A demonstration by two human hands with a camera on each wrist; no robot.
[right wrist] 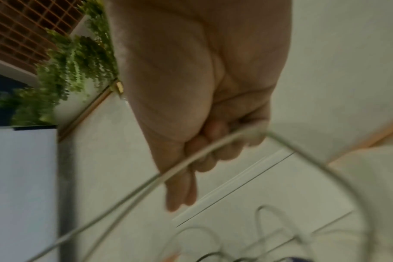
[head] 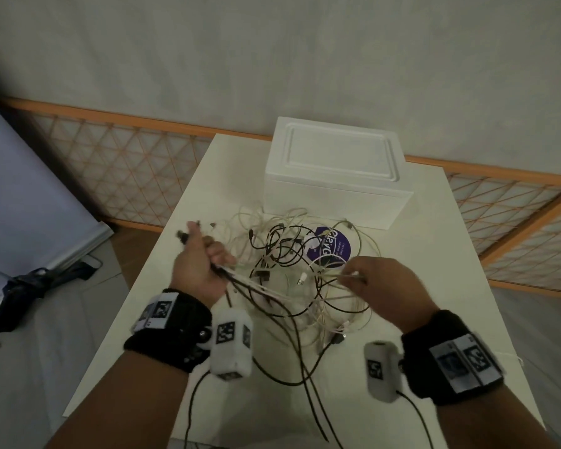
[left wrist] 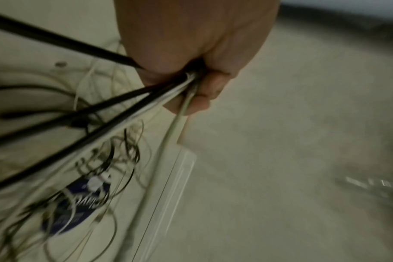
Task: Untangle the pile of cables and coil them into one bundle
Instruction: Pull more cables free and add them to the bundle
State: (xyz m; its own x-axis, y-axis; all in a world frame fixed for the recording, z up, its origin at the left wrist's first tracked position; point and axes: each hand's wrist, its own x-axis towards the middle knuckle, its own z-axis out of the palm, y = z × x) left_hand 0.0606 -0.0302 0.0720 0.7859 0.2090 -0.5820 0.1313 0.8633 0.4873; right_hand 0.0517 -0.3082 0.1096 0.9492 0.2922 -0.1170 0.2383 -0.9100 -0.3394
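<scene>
A tangle of black and white cables [head: 302, 270] lies on the white table [head: 434, 254], partly over a round purple sticker [head: 332, 251]. My left hand [head: 201, 264] is raised over the table's left side and grips a bunch of several black and white cables [left wrist: 146, 101] in its fist; their plug ends stick out past my thumb [head: 193, 228]. My right hand [head: 379, 280] hovers at the pile's right and pinches a white cable [right wrist: 204, 152] that runs back toward the left hand. Loose strands hang over the near table edge.
A white foam box [head: 334, 170] stands closed at the table's far end, right behind the pile. An orange lattice screen [head: 127, 163] runs along the wall. A dark bag [head: 30, 286] and a pale panel [head: 20, 189] lie on the floor at left.
</scene>
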